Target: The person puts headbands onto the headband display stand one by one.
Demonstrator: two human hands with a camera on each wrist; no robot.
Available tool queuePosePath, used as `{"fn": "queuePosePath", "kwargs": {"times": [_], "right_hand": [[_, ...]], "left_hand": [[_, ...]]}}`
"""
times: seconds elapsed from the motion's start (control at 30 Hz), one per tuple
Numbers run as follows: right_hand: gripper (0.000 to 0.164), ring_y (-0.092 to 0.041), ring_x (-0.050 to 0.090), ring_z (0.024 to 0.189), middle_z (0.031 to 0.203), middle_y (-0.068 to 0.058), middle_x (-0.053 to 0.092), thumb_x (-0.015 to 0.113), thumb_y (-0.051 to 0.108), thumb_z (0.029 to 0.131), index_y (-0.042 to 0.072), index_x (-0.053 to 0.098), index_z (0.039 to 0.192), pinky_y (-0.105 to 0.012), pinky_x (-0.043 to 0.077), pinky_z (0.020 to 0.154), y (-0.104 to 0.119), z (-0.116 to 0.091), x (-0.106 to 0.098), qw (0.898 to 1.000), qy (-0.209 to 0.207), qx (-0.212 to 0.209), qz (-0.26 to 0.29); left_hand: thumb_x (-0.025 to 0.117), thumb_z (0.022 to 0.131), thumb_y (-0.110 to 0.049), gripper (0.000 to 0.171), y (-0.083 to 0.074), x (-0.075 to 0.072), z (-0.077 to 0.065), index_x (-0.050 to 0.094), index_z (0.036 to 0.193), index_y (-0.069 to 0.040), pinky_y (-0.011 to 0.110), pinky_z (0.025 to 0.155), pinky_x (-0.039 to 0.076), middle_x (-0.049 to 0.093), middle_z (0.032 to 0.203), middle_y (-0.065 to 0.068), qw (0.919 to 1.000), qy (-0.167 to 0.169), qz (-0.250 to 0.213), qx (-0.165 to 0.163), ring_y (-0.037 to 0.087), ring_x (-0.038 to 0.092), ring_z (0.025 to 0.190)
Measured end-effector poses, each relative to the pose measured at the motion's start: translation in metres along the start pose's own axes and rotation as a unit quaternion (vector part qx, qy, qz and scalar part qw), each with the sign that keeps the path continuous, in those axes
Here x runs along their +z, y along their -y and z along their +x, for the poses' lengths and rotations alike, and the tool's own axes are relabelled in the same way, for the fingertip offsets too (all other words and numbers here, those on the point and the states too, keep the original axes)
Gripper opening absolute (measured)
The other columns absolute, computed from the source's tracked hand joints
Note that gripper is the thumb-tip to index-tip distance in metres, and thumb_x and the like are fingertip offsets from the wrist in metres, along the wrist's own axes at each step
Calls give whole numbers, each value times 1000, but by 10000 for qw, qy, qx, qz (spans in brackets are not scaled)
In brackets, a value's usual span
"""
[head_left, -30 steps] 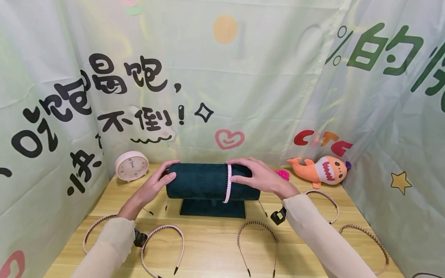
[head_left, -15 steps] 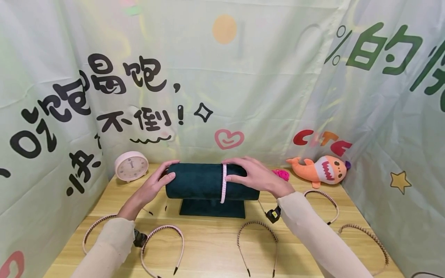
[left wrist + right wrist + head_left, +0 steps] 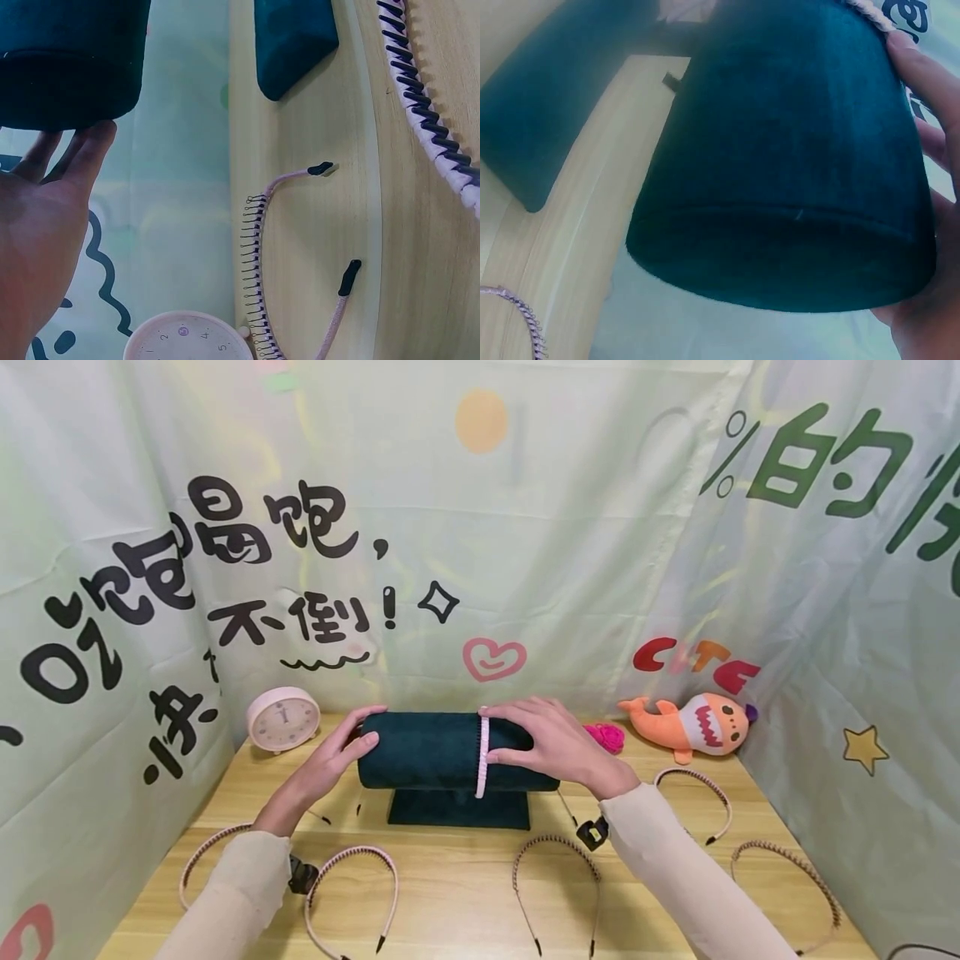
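Observation:
A dark green velvet headband stand (image 3: pixel 427 752), a horizontal roll on a flat base, stands on the wooden table. Around its right half sits a pink headband (image 3: pixel 483 760) with dark teeth along its left edge. My left hand (image 3: pixel 341 756) holds the roll's left end, thumb in front and fingers at the top and back. With my right hand (image 3: pixel 558 745) I grip the headband over the roll, thumb on the front and fingertips at the top. The right wrist view shows the thumb (image 3: pixel 922 67) by the headband (image 3: pixel 868 10). The headband's lower ends are hidden.
Several other headbands lie around, including a pink one (image 3: pixel 352 852) front left and a brown one (image 3: pixel 555 842) front middle. A pink clock (image 3: pixel 283 718), a rose-like pink item (image 3: pixel 604 737) and an orange plush toy (image 3: pixel 693 727) stand along the back curtain.
My right hand and the headband have shifted slightly left along the roll, then the headband stays put. The right wrist has moved back a little. The left hand keeps its place.

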State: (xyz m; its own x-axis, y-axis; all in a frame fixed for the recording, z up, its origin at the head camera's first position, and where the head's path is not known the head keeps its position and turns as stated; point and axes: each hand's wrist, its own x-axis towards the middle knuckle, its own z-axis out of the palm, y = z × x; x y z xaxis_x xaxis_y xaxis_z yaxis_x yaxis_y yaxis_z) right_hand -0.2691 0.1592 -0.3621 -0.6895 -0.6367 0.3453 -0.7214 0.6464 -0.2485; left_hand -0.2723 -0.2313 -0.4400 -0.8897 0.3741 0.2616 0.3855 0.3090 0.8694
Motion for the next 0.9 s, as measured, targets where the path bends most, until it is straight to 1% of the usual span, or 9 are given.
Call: {"fn": "queuePosePath", "kwargs": {"times": [0.1,0.4,0.6,0.9], "right_hand": [[69,-26,64,137,151,2,68,82,57,93,28,65,153,-61,39,122,2,3,1,10000,19,28,-17],[68,-28,63,138,153,5,67,79,61,94,29,64,153,-59,43,120,8,14,2,9995,218,72,-226],[66,-29,65,134,151,3,68,78,61,95,29,65,152,-58,46,119,13,21,2,9989,323,37,-324],[65,-30,63,136,150,0,69,77,60,96,29,64,152,-59,44,120,19,26,2,9986,446,120,-277]], "left_hand": [[46,117,-29,51,0,0,0,39,167,-19,74,126,19,30,176,13,10000,24,-3,20,44,24,161],[46,117,-28,52,1,0,0,38,167,-17,73,127,18,30,176,14,10000,28,-33,58,43,25,161],[46,117,-29,52,1,0,0,38,167,-18,74,127,18,30,176,14,10000,25,-17,49,43,24,161],[46,117,-29,52,1,0,0,38,167,-18,74,126,19,29,177,13,10000,14,-32,40,44,24,161]]}}
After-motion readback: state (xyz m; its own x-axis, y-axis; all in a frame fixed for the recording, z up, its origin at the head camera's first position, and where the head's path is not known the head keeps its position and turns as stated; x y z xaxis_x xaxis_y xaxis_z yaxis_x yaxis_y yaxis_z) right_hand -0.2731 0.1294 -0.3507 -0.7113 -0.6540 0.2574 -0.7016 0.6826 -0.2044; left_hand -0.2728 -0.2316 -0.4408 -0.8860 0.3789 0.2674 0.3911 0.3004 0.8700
